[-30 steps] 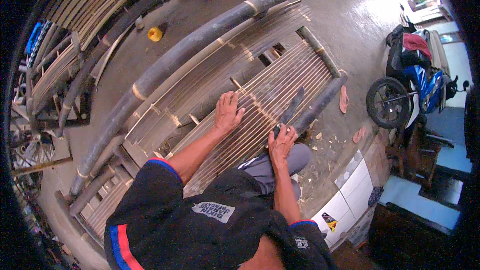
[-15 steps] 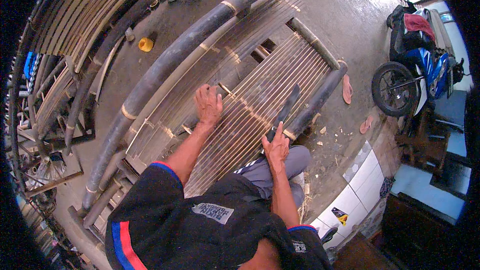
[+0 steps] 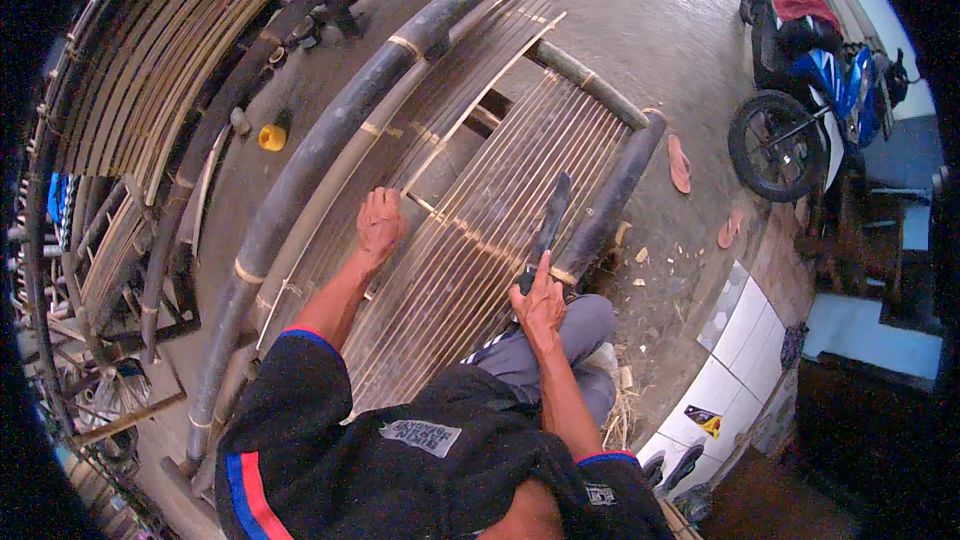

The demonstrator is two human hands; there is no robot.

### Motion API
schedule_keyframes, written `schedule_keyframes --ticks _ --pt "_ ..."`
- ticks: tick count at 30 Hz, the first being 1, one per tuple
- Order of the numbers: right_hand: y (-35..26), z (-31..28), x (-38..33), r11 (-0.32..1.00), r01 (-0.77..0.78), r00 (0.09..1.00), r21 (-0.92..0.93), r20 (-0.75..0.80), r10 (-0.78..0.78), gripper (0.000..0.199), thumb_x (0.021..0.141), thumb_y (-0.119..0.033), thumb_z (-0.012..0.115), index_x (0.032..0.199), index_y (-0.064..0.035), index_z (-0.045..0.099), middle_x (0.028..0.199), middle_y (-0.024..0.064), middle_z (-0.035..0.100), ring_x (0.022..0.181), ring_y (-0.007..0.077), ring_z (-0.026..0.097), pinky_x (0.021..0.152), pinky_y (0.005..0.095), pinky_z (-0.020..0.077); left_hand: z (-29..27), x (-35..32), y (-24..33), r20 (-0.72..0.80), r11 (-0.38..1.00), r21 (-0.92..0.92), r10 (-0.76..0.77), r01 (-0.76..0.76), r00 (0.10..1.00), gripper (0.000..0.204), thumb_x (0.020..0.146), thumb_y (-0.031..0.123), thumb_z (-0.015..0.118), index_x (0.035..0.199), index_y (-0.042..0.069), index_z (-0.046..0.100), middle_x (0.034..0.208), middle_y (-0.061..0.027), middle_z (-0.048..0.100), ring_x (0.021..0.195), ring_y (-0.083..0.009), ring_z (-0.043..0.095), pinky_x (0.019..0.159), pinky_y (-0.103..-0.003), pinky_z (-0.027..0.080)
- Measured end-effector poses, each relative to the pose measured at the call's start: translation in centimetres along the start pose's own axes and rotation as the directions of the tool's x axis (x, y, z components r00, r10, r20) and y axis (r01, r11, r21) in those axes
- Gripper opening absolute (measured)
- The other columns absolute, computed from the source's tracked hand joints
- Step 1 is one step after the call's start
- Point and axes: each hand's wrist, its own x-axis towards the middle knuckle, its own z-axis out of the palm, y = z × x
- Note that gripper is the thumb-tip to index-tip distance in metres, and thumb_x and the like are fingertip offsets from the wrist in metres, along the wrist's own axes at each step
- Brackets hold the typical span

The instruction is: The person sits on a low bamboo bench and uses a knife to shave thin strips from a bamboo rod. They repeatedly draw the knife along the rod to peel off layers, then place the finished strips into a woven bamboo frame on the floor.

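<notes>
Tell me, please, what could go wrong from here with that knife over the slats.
The right hand holds the knife with one of its fingers stretched toward the blade end, so a slip might cut it. The knife also shows over the slats, and might nick them if pressed down. The knee is close to the right hand, so a bump there could jolt the knife.

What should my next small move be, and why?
Perhaps ease the pale-edged slat toward the gap with your left hand, keeping the knife still: that hand is at the slat, the gap beside it is uncovered, and your right hand holds the knife.
</notes>
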Motion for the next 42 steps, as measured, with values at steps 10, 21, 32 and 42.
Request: schedule_keyframes --ticks 10,21,32,42 --pt "1.7 -1.4 0.4 0.881 -0.207 0.978 0.425 0.087 0.188 0.086 0.080 -0.029 0.060 0.153 -0.0020 0.023 0.109 0.0306 0.064 0.096 0.0451 0.062 0.087 0.0494 0.0489 -4.5 0.1 4.5 0.348 0.784 -0.498 -0.212 0.371 0.913 0.038 0.092 0.027 0.060 0.122 0.004 0.055 0.093 -0.0200 0.068 0.086 -0.0323 0.067 0.075 -0.044 0.051" --pt "3.9 -1.1 1.1 0.189 -0.311 0.944 0.931 0.280 0.173 0.035 0.088 -0.029 0.067 0.107 0.0014 0.064 0.076 0.0008 0.062 0.070 0.0115 0.058 0.066 0.0271 0.0473 -7.8 5.8 15.9 0.485 0.446 -0.757 -0.107 0.478 0.868 0.030 0.098 0.031 0.057 0.104 0.001 0.059 0.065 0.0020 0.047 0.056 -0.0077 0.044 0.049 -0.028 0.036" --pt "8.9 -10.4 -10.2 -0.033 -0.074 0.913 0.997 0.081 0.399 0.033 0.092 -0.026 0.063 0.115 -0.0025 0.059 0.081 0.0038 0.065 0.072 0.0140 0.062 0.068 0.0282 0.0503 -15.1 25.9 38.5 0.079 0.130 -0.991 0.348 0.035 0.934 0.030 0.098 0.030 0.050 0.075 0.010 0.055 0.065 0.0008 0.045 0.052 -0.0087 0.040 0.048 -0.026 0.033" --pt "5.2 -6.3 -26.2 -0.279 0.270 0.443 0.922 0.138 0.886 0.029 0.091 -0.012 0.058 0.119 -0.0026 0.057 0.074 0.0049 0.058 0.056 0.0135 0.056 0.049 0.0298 0.0492 -22.1 24.2 59.0 -0.506 -0.436 -0.858 0.630 -0.270 0.589 0.028 0.099 0.024 0.047 0.112 0.000 0.050 0.074 -0.0097 0.061 0.064 -0.0190 0.059 0.058 -0.033 0.050"
